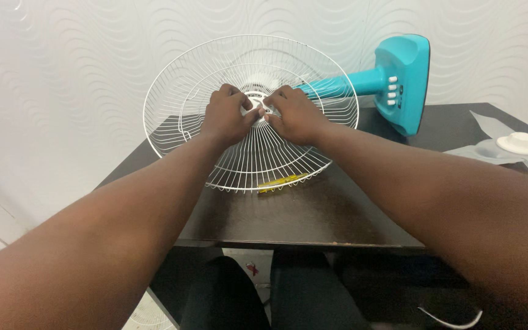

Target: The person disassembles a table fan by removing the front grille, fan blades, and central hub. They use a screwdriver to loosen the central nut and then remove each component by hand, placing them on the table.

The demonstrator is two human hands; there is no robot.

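Fingertips of both hands meet right at the hub of the white wire fan guard, curled in and pinching the small pale centre piece from either side. The left hand comes in from the left with knuckles up, the right hand mirrors it from the right, thumbs nearly touching over the middle. The guard stands tilted, its lower rim resting on the dark table about midway between the near edge and the far edge, leaning back toward the wall. A yellow tool, likely a screwdriver, lies flat on the table under the guard's lower rim. Behind the guard, the teal fan body lies on its side toward the far right corner, white buttons facing out, its neck running in behind the wires. At the right edge sits a translucent fan blade with a white cap on it
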